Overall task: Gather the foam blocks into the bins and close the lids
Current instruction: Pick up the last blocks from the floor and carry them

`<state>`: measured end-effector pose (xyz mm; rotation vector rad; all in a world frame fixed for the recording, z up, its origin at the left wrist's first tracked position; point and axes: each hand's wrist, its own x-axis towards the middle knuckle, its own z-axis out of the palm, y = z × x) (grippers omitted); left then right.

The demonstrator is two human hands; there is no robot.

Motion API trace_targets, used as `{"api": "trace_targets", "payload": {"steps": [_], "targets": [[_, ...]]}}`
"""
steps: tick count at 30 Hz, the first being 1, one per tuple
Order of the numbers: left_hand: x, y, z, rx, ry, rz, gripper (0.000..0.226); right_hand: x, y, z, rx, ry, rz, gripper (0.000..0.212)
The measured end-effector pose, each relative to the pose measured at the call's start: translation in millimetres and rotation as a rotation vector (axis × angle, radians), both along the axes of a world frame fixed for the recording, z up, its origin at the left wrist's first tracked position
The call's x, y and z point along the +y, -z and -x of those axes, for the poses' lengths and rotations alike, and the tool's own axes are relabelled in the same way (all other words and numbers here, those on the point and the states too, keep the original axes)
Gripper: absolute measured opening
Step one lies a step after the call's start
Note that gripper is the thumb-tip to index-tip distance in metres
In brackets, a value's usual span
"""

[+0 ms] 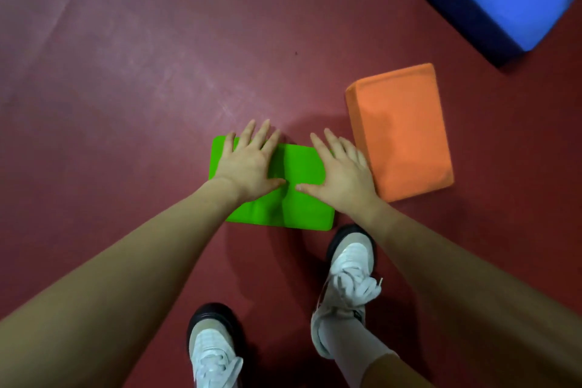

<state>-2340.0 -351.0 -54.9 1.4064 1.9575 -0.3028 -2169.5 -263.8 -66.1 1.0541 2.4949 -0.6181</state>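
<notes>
Hands [296, 173] flat – green block [302, 208] beneath

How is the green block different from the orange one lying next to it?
The green foam block has both hands flat on its top, the left hand and the right hand; the orange foam block is untouched. The green one lies directly ahead of the person's shoes, while the orange one sits to its right. The orange block also looks larger and thicker. Both are rectangular and lie flat on the red floor.
</notes>
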Motion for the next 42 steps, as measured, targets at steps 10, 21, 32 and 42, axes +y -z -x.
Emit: {"api": "trace_targets", "payload": {"steps": [10, 21, 32, 42], "targets": [[-36.0, 8.5, -18.6, 0.064, -0.007, -0.254, 0.09, -35.8, 12.2, -20.3, 0.082, 0.042, -0.151, 0.109], [-69.9, -20.8, -12.1, 0.011, 0.303, -0.283, 0.072, -89.4, -21.8, -54.4, 0.254, 0.088, -0.256, 0.059], [-88.8, -24.0, -8.9, -0.074, 0.326, -0.342, 0.068, -84.4, -17.3, -53.6, 0.311, -0.029, -0.184, 0.057], [-18.0, -48.4, -20.8, 0.104, 0.013, -0.538, 0.055, -9.4, -44.3, -29.0, 0.467, 0.28, -0.123, 0.06]]}}
